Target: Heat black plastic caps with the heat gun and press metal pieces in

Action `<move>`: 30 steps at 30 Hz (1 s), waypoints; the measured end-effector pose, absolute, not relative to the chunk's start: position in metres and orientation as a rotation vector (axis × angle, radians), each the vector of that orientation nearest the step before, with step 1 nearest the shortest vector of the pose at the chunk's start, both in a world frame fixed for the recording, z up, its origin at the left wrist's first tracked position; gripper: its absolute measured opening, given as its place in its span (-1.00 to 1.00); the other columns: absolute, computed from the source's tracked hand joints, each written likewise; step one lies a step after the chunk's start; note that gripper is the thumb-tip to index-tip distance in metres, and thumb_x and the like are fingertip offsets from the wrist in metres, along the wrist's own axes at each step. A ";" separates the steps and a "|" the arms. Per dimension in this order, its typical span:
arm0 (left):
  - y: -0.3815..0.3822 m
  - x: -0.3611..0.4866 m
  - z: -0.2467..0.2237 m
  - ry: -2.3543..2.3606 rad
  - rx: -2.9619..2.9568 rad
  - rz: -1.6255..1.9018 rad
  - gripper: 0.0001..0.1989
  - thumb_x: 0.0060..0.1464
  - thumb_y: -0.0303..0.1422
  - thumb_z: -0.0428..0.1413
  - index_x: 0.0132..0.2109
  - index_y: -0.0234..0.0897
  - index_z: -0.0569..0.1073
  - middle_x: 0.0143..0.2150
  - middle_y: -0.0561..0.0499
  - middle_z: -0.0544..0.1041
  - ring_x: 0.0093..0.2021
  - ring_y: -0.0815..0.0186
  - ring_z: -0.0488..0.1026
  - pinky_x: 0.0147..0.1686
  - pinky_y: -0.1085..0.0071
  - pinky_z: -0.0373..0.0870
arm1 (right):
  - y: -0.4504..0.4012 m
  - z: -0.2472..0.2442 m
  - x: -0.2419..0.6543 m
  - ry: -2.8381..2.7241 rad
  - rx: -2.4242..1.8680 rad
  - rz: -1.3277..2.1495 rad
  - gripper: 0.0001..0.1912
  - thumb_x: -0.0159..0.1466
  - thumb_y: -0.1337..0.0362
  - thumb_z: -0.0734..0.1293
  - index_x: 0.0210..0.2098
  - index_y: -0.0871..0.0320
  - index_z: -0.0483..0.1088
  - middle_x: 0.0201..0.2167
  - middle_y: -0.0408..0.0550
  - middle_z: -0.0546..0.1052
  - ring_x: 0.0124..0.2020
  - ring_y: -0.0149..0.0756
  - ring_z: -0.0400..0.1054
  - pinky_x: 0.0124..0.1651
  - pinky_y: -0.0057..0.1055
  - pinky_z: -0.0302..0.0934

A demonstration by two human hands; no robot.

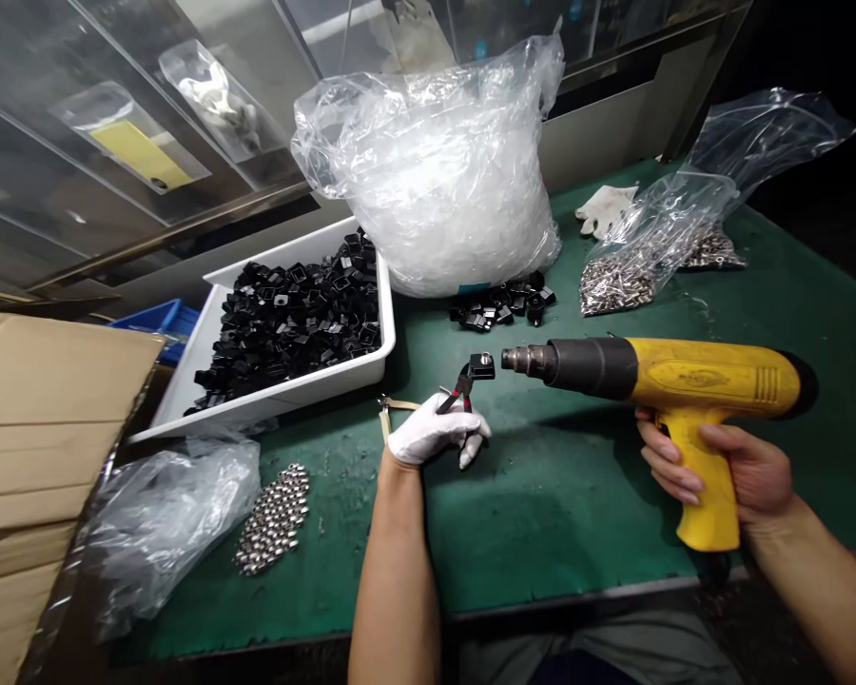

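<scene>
My left hand (pixel 438 430), in a white glove, is closed around pliers (pixel 463 382) with red and black handles. Held at the jaws of the pliers is a small black plastic part (pixel 479 369) with a round metal piece on its top. My bare right hand (pixel 749 476) grips the handle of a yellow heat gun (pixel 710 381). The gun's stepped metal nozzle (pixel 529 362) points left at the black part, with a small gap between them. A second pair of pliers or a similar tool (pixel 392 407) lies just behind my left wrist, partly hidden.
A white tray (pixel 389 323) holds many black parts; more black parts (pixel 506 303) lie beneath a big clear bag (pixel 457 181). Bags of metal pieces (pixel 617 285) stand at back right. Left are metal pieces (pixel 275 518), crumpled plastic (pixel 178 514) and a cardboard box (pixel 35 457).
</scene>
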State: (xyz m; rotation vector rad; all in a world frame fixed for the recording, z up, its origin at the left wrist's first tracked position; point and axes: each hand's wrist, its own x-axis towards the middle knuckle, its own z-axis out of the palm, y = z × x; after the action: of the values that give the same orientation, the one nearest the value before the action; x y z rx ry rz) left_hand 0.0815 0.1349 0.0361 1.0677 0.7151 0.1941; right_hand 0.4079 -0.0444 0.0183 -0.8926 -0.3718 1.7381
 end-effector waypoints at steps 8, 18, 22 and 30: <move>0.136 0.074 0.032 0.635 0.992 0.101 -0.64 -0.07 -0.13 0.27 -0.32 -0.41 0.61 -0.66 -0.08 0.48 -0.69 0.25 0.41 -0.61 0.38 0.27 | -0.047 0.017 0.410 -0.364 -0.799 1.779 -0.58 0.19 0.06 0.27 -0.03 0.10 0.45 -0.44 -0.11 0.28 -0.63 -0.44 0.01 -0.64 -0.43 -0.02; 0.138 0.072 0.021 0.460 0.941 0.096 -0.63 0.00 -0.19 0.26 -0.28 -0.51 0.61 -0.65 -0.12 0.50 -0.69 0.22 0.43 -0.63 0.36 0.33 | -0.045 0.008 0.412 -0.393 -0.640 1.816 -0.56 0.17 0.11 0.31 0.00 0.18 0.42 -0.41 -0.09 0.32 -0.62 -0.46 0.07 -0.65 -0.48 0.08; 0.139 0.071 0.021 0.440 0.935 0.100 -0.66 0.02 -0.21 0.24 -0.28 -0.50 0.61 -0.65 -0.11 0.50 -0.69 0.21 0.43 -0.63 0.36 0.33 | -0.046 0.006 0.412 -0.401 -0.591 1.824 -0.56 0.20 0.13 0.29 0.02 0.21 0.41 -0.40 -0.08 0.33 -0.61 -0.46 0.10 -0.63 -0.49 0.12; 0.139 0.070 0.018 0.436 0.923 0.112 -0.67 0.02 -0.23 0.24 -0.28 -0.50 0.61 -0.64 -0.12 0.50 -0.68 0.20 0.44 -0.64 0.35 0.35 | -0.048 0.007 0.413 -0.398 -0.560 1.828 -0.55 0.21 0.14 0.29 0.03 0.22 0.41 -0.39 -0.06 0.34 -0.59 -0.45 0.12 -0.62 -0.48 0.14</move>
State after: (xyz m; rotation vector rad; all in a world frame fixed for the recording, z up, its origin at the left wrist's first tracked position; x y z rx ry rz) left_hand 0.0702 0.1389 0.0177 0.9230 0.4358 0.1122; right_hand 0.4131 -0.0476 0.0066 -0.5599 -0.3980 1.8281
